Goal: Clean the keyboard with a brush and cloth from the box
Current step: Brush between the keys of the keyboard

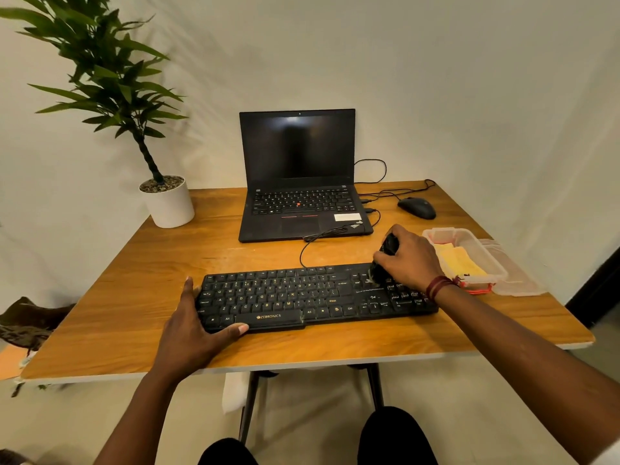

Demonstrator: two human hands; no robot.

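Note:
A black keyboard (295, 297) lies across the front of the wooden table (134, 280). My left hand (194, 327) grips its left end, thumb on the front edge and fingers along the side. My right hand (409, 256) is closed on a black brush (385, 260), whose bristles touch the keys at the upper right part of the keyboard. A clear plastic box (483, 253) stands just right of that hand and holds a yellow cloth (459, 263).
An open black laptop (298, 182) stands behind the keyboard, cables trailing to its right. A black mouse (417, 207) lies at the back right. A potted plant (167, 203) occupies the back left corner. The box's lid (516, 280) lies under the box.

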